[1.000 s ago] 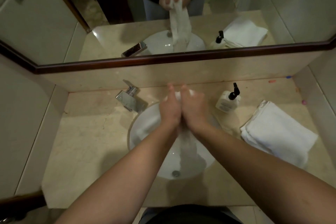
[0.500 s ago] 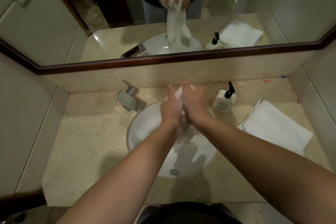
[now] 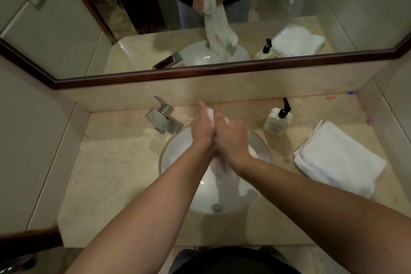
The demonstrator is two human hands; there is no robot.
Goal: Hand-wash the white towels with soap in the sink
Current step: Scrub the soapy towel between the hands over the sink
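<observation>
Over sink (image 3: 178, 162), towel (image 3: 224, 176) hanging vertically, gripped by left hand (image 3: 201, 131), right hand (image 3: 231, 135)

Both hands over sink (image 3: 178, 158), L hand (image 3: 201, 128) & R hand (image 3: 231, 134) pressed together, gripping wet towel (image 3: 224, 173) btwn them; its end hangs into basin. Tap (image 3: 162, 119) at back left of sink. Soap bottle (image 3: 277, 119) right of sink, folded towels (image 3: 338, 158) further right on counter (image 3: 106, 167). Mirror (image 3: 142, 35) reflects the scene.
</observation>
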